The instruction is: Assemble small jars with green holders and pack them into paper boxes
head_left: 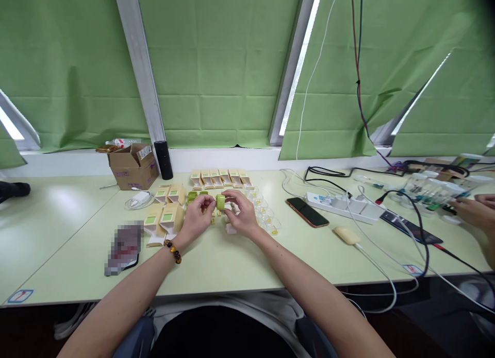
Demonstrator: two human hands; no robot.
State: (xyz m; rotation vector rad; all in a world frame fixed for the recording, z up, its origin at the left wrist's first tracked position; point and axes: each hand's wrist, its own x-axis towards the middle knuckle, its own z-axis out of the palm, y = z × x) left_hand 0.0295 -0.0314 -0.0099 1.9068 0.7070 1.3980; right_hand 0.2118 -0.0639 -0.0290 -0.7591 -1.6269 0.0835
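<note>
Both my hands meet over the pale green table (232,265). My left hand (197,216), a bead bracelet on its wrist, and my right hand (242,214) pinch a small green round jar (220,201) between their fingertips. Small tan boxes with green labels (168,216) lie just left of my left hand. A row of the same boxes (220,177) stands behind the hands. Several small clear jars (266,214) sit to the right of my right hand, and more green jars (192,195) lie behind my left hand.
A cardboard box (133,167) and a black cylinder (163,159) stand at the back left. A phone (307,212), a white power strip (344,206) with cables and a cream-coloured charger (347,235) lie to the right. Another person's hand (474,211) works at far right.
</note>
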